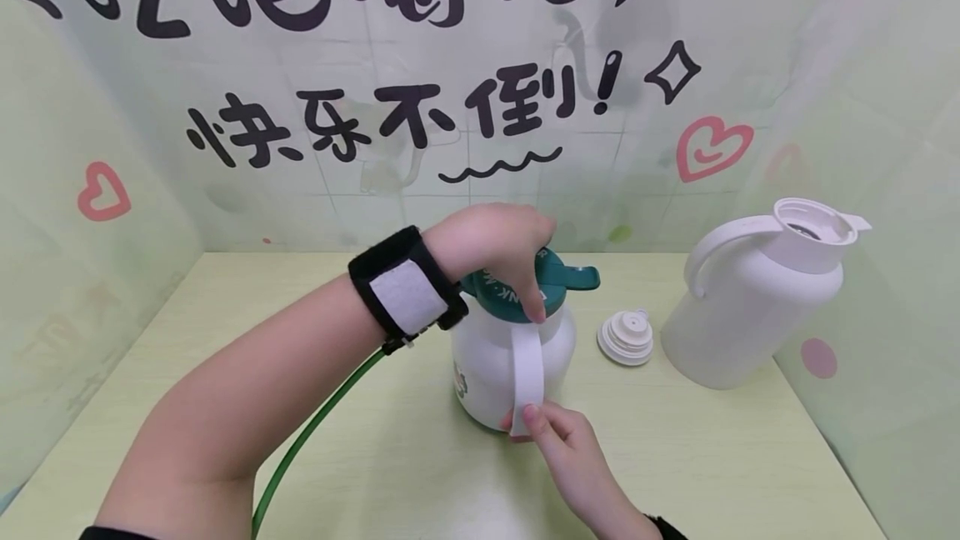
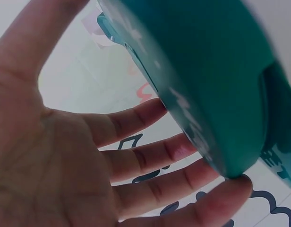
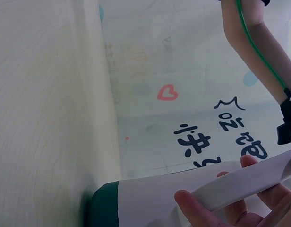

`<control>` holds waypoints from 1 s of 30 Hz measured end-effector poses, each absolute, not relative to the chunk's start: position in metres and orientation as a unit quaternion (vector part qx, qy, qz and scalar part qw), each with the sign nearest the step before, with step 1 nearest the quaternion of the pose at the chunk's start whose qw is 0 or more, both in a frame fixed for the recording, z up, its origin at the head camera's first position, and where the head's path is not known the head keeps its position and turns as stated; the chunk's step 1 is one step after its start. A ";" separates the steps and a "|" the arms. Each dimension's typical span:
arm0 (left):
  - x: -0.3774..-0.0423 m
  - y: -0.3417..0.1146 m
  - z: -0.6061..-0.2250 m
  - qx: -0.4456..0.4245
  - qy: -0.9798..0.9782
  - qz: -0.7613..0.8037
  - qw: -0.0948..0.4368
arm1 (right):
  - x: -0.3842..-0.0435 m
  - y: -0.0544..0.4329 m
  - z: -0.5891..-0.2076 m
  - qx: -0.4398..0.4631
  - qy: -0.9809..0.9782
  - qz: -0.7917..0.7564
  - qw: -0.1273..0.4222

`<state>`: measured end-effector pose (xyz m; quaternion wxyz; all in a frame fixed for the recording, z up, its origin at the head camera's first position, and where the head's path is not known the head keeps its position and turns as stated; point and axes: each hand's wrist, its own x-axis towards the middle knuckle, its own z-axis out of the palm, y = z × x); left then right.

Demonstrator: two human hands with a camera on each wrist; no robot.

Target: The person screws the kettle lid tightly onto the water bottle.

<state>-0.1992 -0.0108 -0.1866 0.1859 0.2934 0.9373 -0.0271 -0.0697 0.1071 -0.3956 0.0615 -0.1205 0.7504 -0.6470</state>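
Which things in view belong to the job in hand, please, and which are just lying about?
Judging by touch, in the job:
- green lid, gripped by the left hand
- white pot, handle held by the right hand

Apparently lying about:
- white stopper
- open white flask

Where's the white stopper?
In the head view, the stopper lies right of centre on the table, between the green-lidded jug and the open jug.

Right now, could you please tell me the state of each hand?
Left hand: fingers holding the green lid.
Right hand: closed, gripping the white jug handle.
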 end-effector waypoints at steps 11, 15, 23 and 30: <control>-0.199 -0.012 -0.186 0.310 0.932 -0.025 0.187 | -0.070 0.108 -0.398 -0.120 0.752 -0.645 0.062; -0.199 -0.012 -0.186 0.311 0.932 -0.024 0.185 | -0.070 0.108 -0.398 -0.122 0.755 -0.642 0.059; -0.199 -0.013 -0.185 0.315 0.931 -0.018 0.185 | -0.070 0.108 -0.397 -0.119 0.756 -0.641 0.060; -0.201 -0.014 -0.184 0.328 0.926 -0.018 0.187 | -0.070 0.107 -0.396 -0.117 0.752 -0.646 0.061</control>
